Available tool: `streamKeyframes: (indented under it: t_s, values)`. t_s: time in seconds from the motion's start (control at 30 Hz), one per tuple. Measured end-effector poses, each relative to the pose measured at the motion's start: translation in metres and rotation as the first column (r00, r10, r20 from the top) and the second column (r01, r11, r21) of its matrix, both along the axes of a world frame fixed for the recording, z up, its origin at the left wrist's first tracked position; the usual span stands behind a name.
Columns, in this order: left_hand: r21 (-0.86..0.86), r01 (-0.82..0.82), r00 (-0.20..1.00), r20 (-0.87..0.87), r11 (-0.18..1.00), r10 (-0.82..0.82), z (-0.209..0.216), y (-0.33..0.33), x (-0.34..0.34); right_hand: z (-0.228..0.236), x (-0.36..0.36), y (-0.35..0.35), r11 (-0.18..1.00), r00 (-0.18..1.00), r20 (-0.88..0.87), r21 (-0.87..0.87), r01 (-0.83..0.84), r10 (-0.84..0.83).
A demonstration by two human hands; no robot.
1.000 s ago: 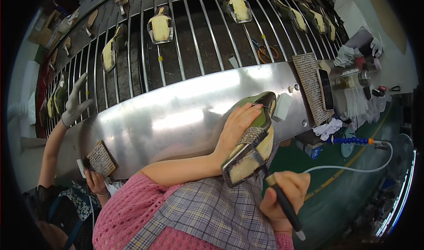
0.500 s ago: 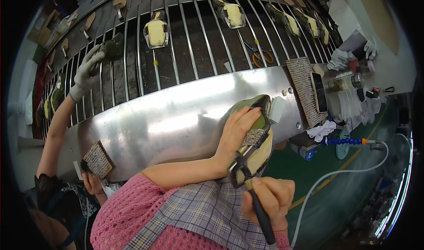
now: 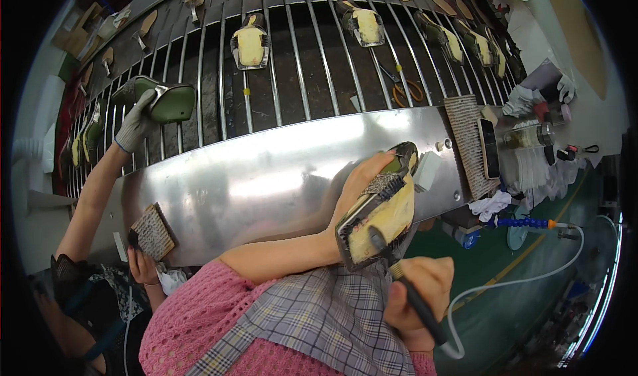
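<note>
My left hand (image 3: 360,184) grips an unsoled green shoe (image 3: 384,222) at its side. Its underside is turned up toward me, showing a pale yellow bottom and a dark pleated edge folded over around it. The shoe is tilted over the near edge of the metal bench, close to my apron. In my right hand (image 3: 420,295) is a hammer (image 3: 417,304) with a black handle and a brass-coloured collar. Its small head, partly blurred, is over the yellow bottom near the shoe's lower end; whether it touches cannot be told.
The metal bench top (image 3: 266,170) fronts a rack of rods (image 3: 300,63) bearing several shoes. At right are a ribbed block (image 3: 468,143), a phone (image 3: 489,148) and a glass jar (image 3: 525,138). At left, a co-worker's gloved hand (image 3: 136,120) holds a green shoe (image 3: 171,103).
My left hand has turned the shoe so more of its yellow bottom shows. My right hand has moved slightly right and down with the hammer. The co-worker's shoe has come nearer.
</note>
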State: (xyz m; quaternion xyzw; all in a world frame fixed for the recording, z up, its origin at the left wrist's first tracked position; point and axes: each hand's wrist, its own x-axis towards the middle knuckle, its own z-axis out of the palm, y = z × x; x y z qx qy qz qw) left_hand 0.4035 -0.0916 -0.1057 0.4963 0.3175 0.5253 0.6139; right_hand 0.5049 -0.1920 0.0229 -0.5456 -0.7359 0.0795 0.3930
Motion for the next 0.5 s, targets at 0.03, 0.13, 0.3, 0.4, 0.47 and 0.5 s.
streamKeyframes:
  t_s: [0.03,0.13,0.3,0.4,0.47,0.5]
  values:
    - [-0.101,0.051,0.995,0.089,0.994,-0.042,-0.004,0.007,0.0,0.005,-0.004,-0.002,0.992,0.992,0.033,-0.01,-0.125,0.125]
    - [-0.288,0.091,0.896,0.441,0.953,0.048,0.02,0.0,0.005,0.009,-0.01,0.001,0.965,0.963,0.046,-0.004,-0.264,0.264]
    - [-0.098,-0.006,0.975,0.221,0.995,0.028,0.009,0.006,-0.002,-0.001,0.004,0.012,0.995,0.996,-0.007,0.03,-0.09,0.09]
    - [-0.163,0.049,0.931,0.366,0.985,0.014,0.001,0.008,-0.003,0.003,-0.004,0.004,0.943,0.94,0.084,-0.021,-0.331,0.332]
    - [-0.273,0.218,0.809,0.587,0.937,-0.017,0.011,0.008,-0.009,0.005,0.003,0.006,0.959,0.958,-0.043,-0.007,-0.285,0.284]
    - [-0.307,0.333,0.71,0.704,0.892,-0.023,0.019,0.01,-0.016,0.002,0.011,0.003,0.986,0.971,-0.171,0.013,-0.169,0.168]
